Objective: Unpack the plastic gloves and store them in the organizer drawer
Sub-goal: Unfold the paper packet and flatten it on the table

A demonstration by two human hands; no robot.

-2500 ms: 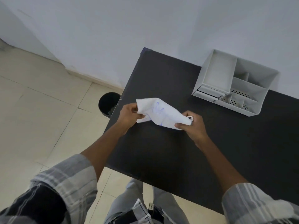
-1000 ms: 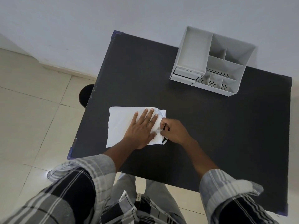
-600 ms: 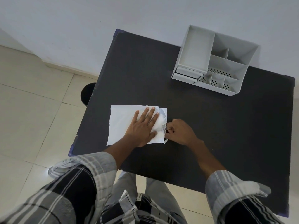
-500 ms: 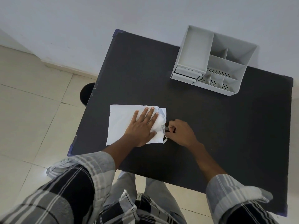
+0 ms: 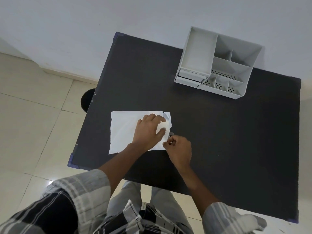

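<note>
Bare table (image 5: 194, 119) lies open between packet (image 5: 123, 130) and organizer (image 5: 217, 65).

A white glove packet (image 5: 125, 130) lies flat on the black table (image 5: 236, 141), near its left edge. The left hand (image 5: 149, 130) presses on the packet's right half, fingers spread. The right hand (image 5: 179, 150) is curled at the packet's lower right corner, fingertips pinching its edge. A grey organizer (image 5: 217, 63) stands well apart at the table's far side, its drawer (image 5: 190, 79) low at the front left
</note>
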